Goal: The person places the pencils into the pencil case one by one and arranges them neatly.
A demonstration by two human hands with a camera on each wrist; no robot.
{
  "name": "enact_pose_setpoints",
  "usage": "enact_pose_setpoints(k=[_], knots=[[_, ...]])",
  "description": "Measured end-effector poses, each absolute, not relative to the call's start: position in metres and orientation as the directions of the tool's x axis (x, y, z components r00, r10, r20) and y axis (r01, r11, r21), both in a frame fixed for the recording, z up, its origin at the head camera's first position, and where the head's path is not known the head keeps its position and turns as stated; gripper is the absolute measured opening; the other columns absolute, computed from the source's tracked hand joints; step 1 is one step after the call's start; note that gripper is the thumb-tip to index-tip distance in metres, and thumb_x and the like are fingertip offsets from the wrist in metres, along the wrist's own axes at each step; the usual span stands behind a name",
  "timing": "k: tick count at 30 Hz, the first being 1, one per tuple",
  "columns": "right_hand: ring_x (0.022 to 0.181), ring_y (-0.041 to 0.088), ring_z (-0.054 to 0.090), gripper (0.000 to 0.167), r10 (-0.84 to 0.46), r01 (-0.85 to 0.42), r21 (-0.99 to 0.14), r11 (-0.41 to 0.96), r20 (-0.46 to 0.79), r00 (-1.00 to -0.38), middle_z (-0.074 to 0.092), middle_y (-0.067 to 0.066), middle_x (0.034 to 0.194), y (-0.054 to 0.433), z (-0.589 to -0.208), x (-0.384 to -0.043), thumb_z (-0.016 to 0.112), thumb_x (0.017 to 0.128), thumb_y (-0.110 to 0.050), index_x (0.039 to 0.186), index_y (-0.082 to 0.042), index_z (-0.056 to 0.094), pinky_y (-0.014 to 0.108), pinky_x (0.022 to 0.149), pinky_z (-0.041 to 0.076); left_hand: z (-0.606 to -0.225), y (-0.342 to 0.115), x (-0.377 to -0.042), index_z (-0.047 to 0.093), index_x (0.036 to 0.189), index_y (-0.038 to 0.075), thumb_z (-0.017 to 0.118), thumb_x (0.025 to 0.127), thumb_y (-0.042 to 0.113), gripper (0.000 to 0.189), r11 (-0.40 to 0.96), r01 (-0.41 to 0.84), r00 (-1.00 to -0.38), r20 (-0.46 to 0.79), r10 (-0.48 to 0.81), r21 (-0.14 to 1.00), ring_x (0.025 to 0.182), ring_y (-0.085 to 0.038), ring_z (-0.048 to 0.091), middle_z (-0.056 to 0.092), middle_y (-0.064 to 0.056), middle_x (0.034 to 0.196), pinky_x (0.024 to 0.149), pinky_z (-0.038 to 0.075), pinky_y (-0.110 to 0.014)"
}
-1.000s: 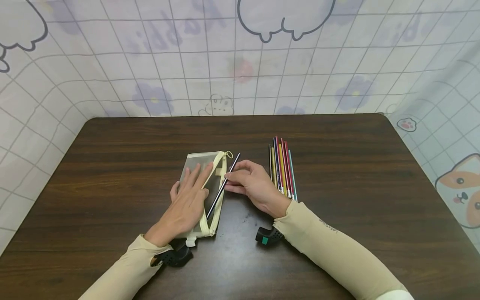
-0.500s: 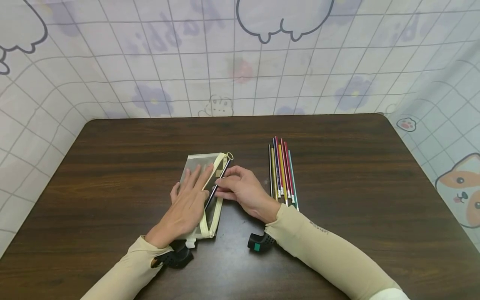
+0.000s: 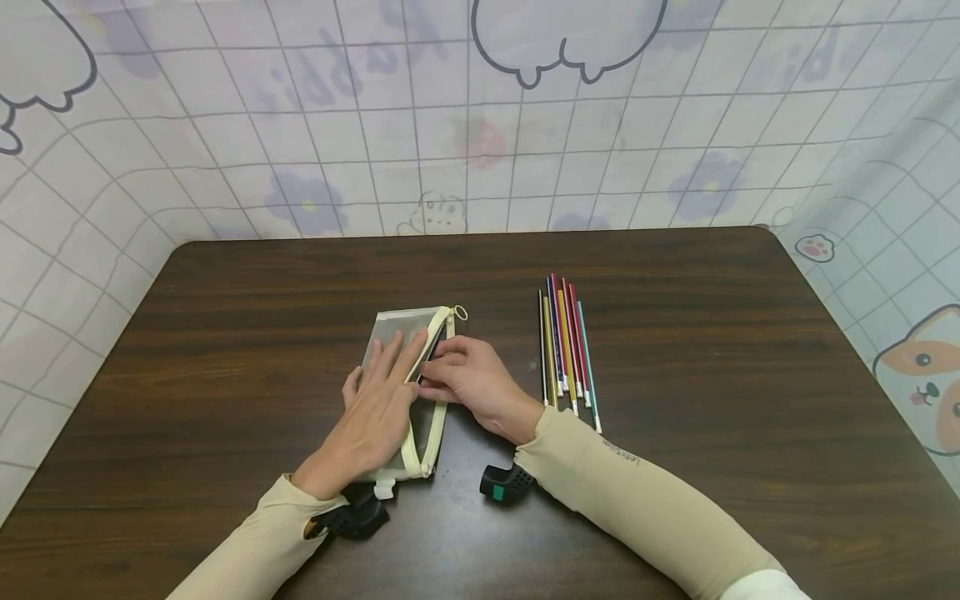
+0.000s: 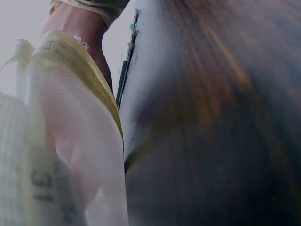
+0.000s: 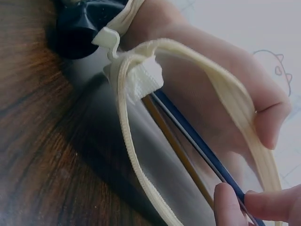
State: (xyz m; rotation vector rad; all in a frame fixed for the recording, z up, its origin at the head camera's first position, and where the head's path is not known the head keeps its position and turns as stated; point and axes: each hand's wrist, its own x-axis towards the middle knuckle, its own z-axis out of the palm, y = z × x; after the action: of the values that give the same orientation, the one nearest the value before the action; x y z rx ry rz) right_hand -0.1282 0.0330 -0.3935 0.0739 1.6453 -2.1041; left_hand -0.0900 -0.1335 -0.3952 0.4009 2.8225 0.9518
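Observation:
A translucent pencil pouch (image 3: 401, 321) with cream zipper bands lies on the table, its mouth gaping. My left hand (image 3: 375, 408) spreads over the pouch with long straight fingers, and its thumb (image 5: 268, 127) hooks over the zipper band at the mouth. At the opening, my right hand (image 3: 476, 379) pinches a dark blue pencil (image 5: 202, 146) between thumb and fingertips. Most of that pencil lies inside the pouch, beside a yellow pencil (image 5: 176, 148). Mesh blurs the left fingers in the right wrist view.
Several pencils (image 3: 566, 342) lie in a loose row on the dark wooden table (image 3: 697, 333), to the right of the pouch. A ring-shaped zipper pull (image 3: 461, 313) sticks out at the pouch's far corner. Printed white cloth (image 3: 375, 125) hangs behind the table.
My right hand has moved left with the pencil, which has gone from slanting across the pouch's mouth to lying mostly inside. The left hand has stayed in place.

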Motion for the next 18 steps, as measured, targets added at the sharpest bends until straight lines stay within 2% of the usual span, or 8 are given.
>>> enact_pose_setpoints(k=[4,7,12,18], knots=[[0.092,0.019,0.077,0.045,-0.319,0.386,-0.916,-0.110,-0.335,-0.887,0.068,0.028,0.124,0.0300,-0.3940,-0.1303,0.057,0.100,0.003,0.142,0.011,0.046,0.032,0.090,0.062,-0.3950,-0.1331,-0.0892,0.010,0.167,0.039,0.024,0.109,0.021,0.062,0.766,0.213,-0.955,-0.038,0.295,0.607,0.164,-0.041,-0.003,0.008,-0.012,0.177,0.120,0.003,-0.073],[0.098,0.022,0.078,0.048,-0.315,0.372,-0.927,-0.056,-0.337,-0.887,0.067,0.028,0.130,0.0279,-0.3941,-0.1318,0.056,0.101,0.001,0.147,0.010,0.046,0.030,0.089,0.062,-0.3954,-0.1330,-0.0889,0.010,0.167,0.039,0.023,0.109,0.022,0.062,0.767,0.215,-0.955,-0.035,0.296,0.605,0.164,-0.041,-0.003,0.008,-0.012,0.177,0.120,0.003,-0.073],[0.100,0.022,0.078,0.046,-0.307,0.330,-0.944,0.023,-0.321,-0.896,0.072,0.024,0.127,0.0284,-0.3908,-0.1324,0.057,0.100,-0.002,0.145,0.007,0.054,0.027,0.086,0.062,-0.3951,-0.1339,-0.0891,0.009,0.166,0.040,0.023,0.109,0.022,0.062,0.764,0.217,-0.955,-0.031,0.296,0.607,0.164,-0.042,-0.003,0.008,-0.012,0.177,0.120,0.003,-0.073],[0.082,0.011,0.077,0.045,-0.322,0.298,-0.948,0.109,-0.318,-0.892,0.078,0.021,0.115,0.0291,-0.3847,-0.1315,0.059,0.097,-0.002,0.141,0.004,0.060,0.027,0.080,0.063,-0.3920,-0.1338,-0.0905,0.010,0.166,0.040,0.025,0.107,0.019,0.065,0.770,0.197,-0.961,-0.037,0.275,0.607,0.164,-0.042,-0.001,0.010,-0.012,0.176,0.121,0.004,-0.071]])
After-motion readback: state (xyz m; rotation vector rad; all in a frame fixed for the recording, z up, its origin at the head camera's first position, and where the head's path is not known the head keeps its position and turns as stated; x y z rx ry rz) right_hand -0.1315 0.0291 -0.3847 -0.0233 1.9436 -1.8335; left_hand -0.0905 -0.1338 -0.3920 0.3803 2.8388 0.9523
